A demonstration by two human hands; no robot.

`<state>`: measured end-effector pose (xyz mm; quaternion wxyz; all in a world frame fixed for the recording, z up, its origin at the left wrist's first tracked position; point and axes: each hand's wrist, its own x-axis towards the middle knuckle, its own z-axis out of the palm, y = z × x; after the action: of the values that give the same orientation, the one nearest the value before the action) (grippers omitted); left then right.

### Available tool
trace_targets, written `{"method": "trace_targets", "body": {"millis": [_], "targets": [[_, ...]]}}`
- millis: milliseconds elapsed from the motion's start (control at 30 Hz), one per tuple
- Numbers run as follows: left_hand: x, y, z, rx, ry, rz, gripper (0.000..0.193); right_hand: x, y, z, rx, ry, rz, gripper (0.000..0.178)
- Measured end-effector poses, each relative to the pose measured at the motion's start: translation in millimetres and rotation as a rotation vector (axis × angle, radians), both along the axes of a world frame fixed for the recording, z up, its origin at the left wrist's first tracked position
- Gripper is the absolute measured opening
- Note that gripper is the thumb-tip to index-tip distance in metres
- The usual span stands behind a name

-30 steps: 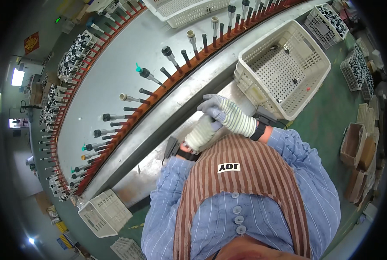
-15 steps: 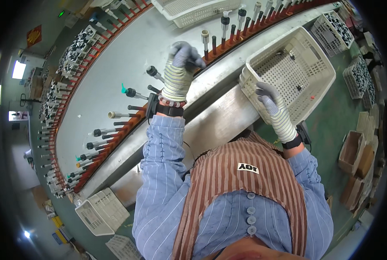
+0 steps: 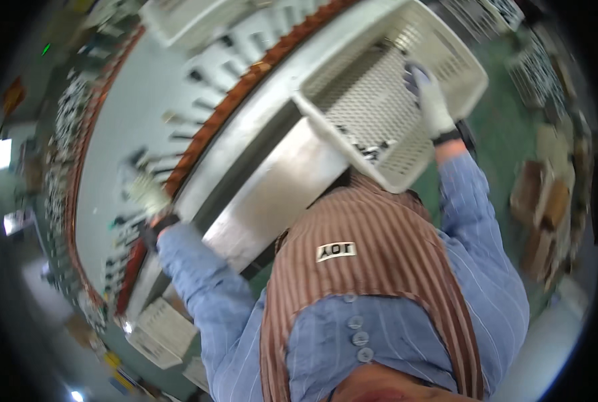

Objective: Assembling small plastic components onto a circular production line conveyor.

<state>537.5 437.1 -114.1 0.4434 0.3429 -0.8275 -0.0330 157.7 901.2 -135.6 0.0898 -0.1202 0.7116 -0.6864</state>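
Observation:
My left hand (image 3: 146,191), in a striped knit glove, is over the near row of pegs (image 3: 198,144) at the left. Its fingers are smeared by motion, so what they hold cannot be made out. Dark-topped pump-like parts (image 3: 138,159) stand around it on the pegs. My right hand (image 3: 431,104), gloved too, reaches over the inside of a white perforated basket (image 3: 473,70). Its fingers are slightly bent and apart, with nothing visible between them. Several small black and white pieces (image 3: 372,151) lie in the basket's near corner.
A metal ledge (image 3: 279,181) runs between me and the curved line of pegs. Another white basket (image 3: 198,20) sits on the grey surface beyond. Baskets of small parts (image 3: 537,74) stand at the far right; a pale crate (image 3: 161,331) is at lower left.
My left hand has swept left along the pegs. My right hand has moved from the basket's near rim to over its inside. More small pieces show in the basket; the whole view has shifted.

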Motion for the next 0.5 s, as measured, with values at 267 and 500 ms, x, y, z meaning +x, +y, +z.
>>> {"method": "trace_targets", "body": {"millis": [267,500], "targets": [[21.4,-49.6,18.9,0.548,0.196,-0.042,0.038,-101.4,-14.9,-120.5,1.474,0.329,0.893,0.040],[46.7,-37.9,7.5,0.777,0.451,0.180,0.051,-22.8,12.3,-226.7,1.327,-0.140,0.585,0.049]]}}
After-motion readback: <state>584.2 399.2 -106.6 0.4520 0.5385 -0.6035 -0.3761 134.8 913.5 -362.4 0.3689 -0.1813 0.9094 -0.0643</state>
